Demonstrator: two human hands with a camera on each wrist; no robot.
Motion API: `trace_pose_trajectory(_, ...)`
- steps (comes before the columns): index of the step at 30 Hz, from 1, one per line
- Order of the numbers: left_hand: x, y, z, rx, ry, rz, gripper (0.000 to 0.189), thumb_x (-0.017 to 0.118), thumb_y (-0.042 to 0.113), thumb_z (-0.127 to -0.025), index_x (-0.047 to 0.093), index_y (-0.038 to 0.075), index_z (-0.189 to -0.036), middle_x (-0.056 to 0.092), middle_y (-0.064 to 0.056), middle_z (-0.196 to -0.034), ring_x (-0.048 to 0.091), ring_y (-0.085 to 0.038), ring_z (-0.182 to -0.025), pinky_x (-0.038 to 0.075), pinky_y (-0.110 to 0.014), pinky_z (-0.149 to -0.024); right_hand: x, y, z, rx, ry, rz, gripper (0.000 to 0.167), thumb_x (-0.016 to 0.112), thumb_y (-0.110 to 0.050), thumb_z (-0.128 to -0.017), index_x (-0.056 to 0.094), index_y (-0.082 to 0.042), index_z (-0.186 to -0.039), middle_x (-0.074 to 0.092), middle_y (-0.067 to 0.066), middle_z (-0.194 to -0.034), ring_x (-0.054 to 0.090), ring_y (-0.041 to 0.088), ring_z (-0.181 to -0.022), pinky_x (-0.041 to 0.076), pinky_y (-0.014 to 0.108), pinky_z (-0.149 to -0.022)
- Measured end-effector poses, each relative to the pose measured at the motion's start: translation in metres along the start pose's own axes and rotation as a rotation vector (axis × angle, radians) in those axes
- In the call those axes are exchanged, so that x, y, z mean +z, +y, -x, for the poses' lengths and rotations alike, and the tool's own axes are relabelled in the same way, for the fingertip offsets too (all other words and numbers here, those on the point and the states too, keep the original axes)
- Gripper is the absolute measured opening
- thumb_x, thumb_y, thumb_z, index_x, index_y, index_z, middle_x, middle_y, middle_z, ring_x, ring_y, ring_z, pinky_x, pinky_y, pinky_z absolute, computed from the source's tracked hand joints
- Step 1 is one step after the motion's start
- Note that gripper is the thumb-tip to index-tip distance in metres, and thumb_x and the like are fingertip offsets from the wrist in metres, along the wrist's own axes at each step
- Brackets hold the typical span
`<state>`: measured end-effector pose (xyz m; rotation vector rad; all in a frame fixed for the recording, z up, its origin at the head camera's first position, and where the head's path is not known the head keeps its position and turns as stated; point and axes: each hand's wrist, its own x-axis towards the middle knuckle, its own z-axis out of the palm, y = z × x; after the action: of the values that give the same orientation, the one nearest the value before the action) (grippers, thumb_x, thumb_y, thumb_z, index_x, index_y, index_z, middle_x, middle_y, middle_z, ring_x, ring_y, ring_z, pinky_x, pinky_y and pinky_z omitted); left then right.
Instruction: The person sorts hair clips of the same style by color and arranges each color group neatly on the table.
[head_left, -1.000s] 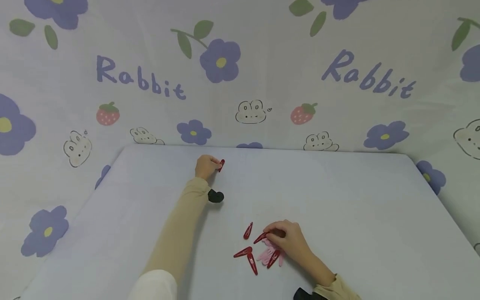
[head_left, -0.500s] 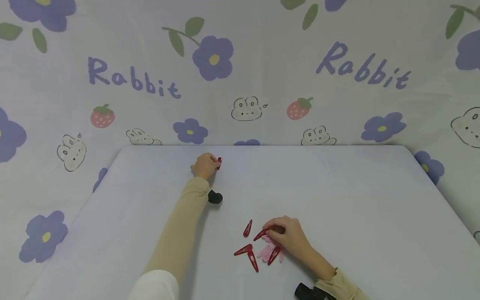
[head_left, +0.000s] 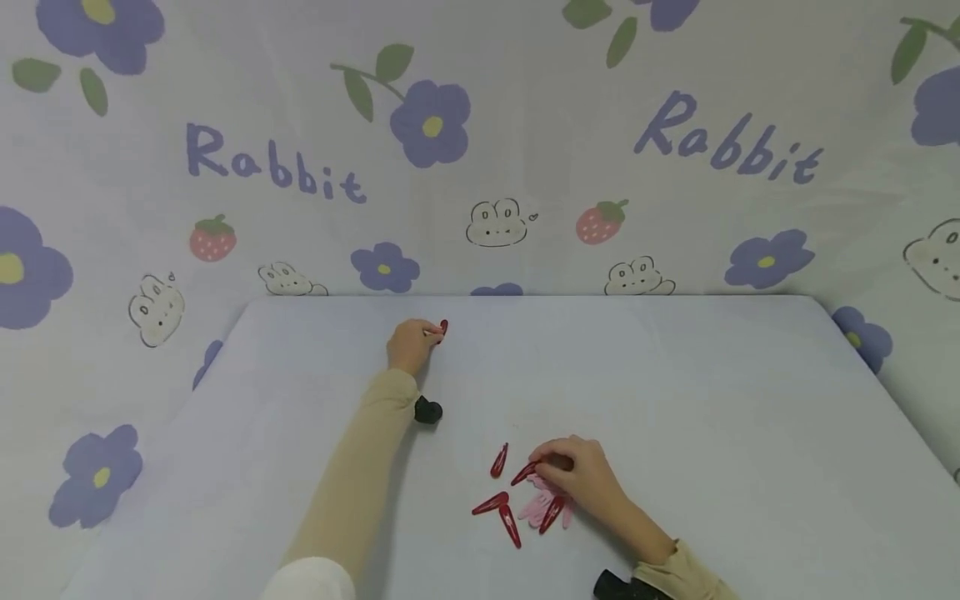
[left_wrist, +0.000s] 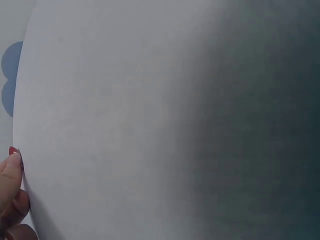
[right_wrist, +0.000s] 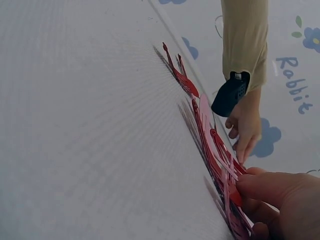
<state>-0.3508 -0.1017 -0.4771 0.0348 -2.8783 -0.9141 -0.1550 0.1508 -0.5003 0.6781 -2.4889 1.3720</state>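
Near the far edge of the table, my left hand [head_left: 410,345] pinches a red snap hair clip [head_left: 444,325]. Only the clip's red tip [left_wrist: 13,149] shows past the thumb in the left wrist view. Closer in, my right hand [head_left: 583,473] pinches another red hair clip [head_left: 522,473] at one end, low over a small pile of pink hair clips [head_left: 535,508]. One red clip [head_left: 552,514] lies across the pink ones. Left of the pile lie a red clip [head_left: 499,461] and two more whose ends meet, an upper one [head_left: 491,503] and a lower one [head_left: 510,527].
The white tabletop [head_left: 675,400] reaches back to a cloth backdrop [head_left: 525,125] printed with flowers, rabbits and strawberries. A black wrist camera [head_left: 428,410] sits on the left sleeve, and another black camera [head_left: 626,586] is at the right cuff.
The head view shifts slightly. My left fingers have changed their hold on the red hair clip a little, near the same spot; the right hand keeps its place, and the loose clips have not moved.
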Motion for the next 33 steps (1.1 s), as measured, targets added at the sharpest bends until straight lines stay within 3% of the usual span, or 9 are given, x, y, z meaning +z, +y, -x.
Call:
trace_pose_trajectory(6,-0.001,-0.003,0.004,-0.001,0.002,0.027,0.014,0.068,0.019,-0.080,0.072,0.011,-0.091,0.065,-0.005,-0.097,0.058,-0.020,-0.087,0.044,-0.036,-0.069,0.000,0.001,-0.001,0.000,0.008,-0.048,0.018,0.071,0.001,-0.071,0.065,-0.005,-0.087,0.061,-0.005,-0.069,0.044,0.004,-0.056,0.037,0.022,-0.049)
trace_pose_trajectory(13,-0.002,-0.002,0.005,-0.005,-0.012,-0.001,0.017,0.067,0.023,-0.081,0.072,0.014,-0.094,0.066,-0.004,-0.097,0.058,-0.021,-0.092,0.046,-0.037,-0.069,-0.005,-0.014,-0.002,0.112,-0.002,-0.148,0.011,0.067,0.006,-0.074,0.063,-0.001,-0.082,0.055,0.000,-0.063,0.041,0.005,-0.052,0.036,0.022,-0.046)
trace_pose_trajectory(18,-0.002,0.001,0.005,-0.041,-0.018,0.003,0.019,0.066,0.025,-0.081,0.072,0.015,-0.096,0.064,-0.005,-0.103,0.058,-0.022,-0.095,0.045,-0.038,-0.070,-0.013,-0.037,-0.005,0.047,-0.002,-0.179,0.009,0.062,0.009,-0.076,0.064,0.004,-0.083,0.059,0.012,-0.073,0.049,0.014,-0.063,0.041,0.027,-0.056)
trace_pose_trajectory(23,-0.004,-0.002,0.007,-0.060,-0.018,0.021,0.019,0.065,0.025,-0.082,0.072,0.015,-0.096,0.062,-0.005,-0.108,0.055,-0.022,-0.102,0.044,-0.039,-0.075,-0.011,-0.038,-0.006,0.030,0.001,-0.218,0.009,0.061,0.009,-0.078,0.064,0.003,-0.084,0.063,0.015,-0.080,0.055,0.020,-0.073,0.043,0.025,-0.066)
trace_pose_trajectory(28,-0.003,-0.002,0.008,-0.042,-0.007,0.024,0.019,0.064,0.026,-0.083,0.071,0.017,-0.097,0.062,-0.004,-0.107,0.055,-0.022,-0.102,0.042,-0.039,-0.075,-0.012,-0.039,-0.006,0.097,0.012,-0.256,0.012,0.061,0.008,-0.079,0.061,0.006,-0.090,0.062,0.015,-0.075,0.057,0.020,-0.067,0.043,0.023,-0.062)
trace_pose_trajectory(33,-0.002,-0.008,0.007,-0.016,-0.003,0.004,0.020,0.064,0.027,-0.083,0.071,0.017,-0.098,0.063,-0.004,-0.107,0.056,-0.023,-0.100,0.042,-0.038,-0.072,-0.009,-0.039,-0.007,0.163,0.048,-0.273,0.010,0.064,0.009,-0.076,0.058,0.003,-0.083,0.060,0.012,-0.071,0.054,0.015,-0.062,0.042,0.023,-0.057)
